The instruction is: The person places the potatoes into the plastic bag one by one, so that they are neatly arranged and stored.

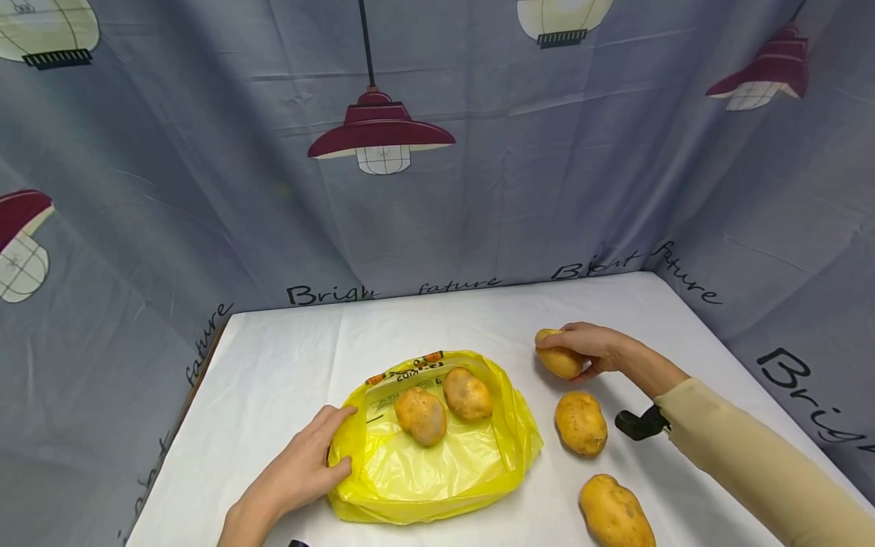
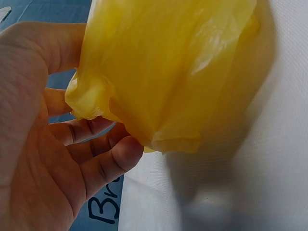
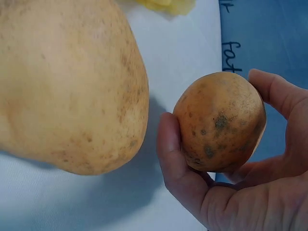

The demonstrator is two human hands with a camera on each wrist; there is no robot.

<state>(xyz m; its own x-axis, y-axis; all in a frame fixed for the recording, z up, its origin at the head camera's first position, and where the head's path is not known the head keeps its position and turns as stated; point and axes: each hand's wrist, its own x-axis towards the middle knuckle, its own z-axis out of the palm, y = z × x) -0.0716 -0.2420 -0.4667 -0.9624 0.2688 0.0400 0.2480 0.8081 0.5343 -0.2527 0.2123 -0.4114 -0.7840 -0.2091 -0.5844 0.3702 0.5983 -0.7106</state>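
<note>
A yellow plastic bag (image 1: 437, 494) lies with its mouth spread wide on the white table, two potatoes (image 1: 420, 416) inside it. At its left side my left hand (image 1: 301, 463) holds the edge; in the left wrist view, the fingers (image 2: 103, 163) curl against the yellow film (image 2: 163, 72). Off to the right of the bag, my right hand (image 1: 593, 348) grips a potato (image 1: 560, 362) between thumb and fingers. That potato (image 3: 219, 122) shows dark spots in the right wrist view, beside another, larger-looking potato (image 3: 72, 86).
Two loose potatoes lie on the table right of the bag, one potato (image 1: 581, 424) below my right hand and one potato (image 1: 617, 513) at the front edge of view. A grey-blue curtain (image 1: 478, 197) with printed lamps encloses the white table (image 1: 287, 357) at the back and sides.
</note>
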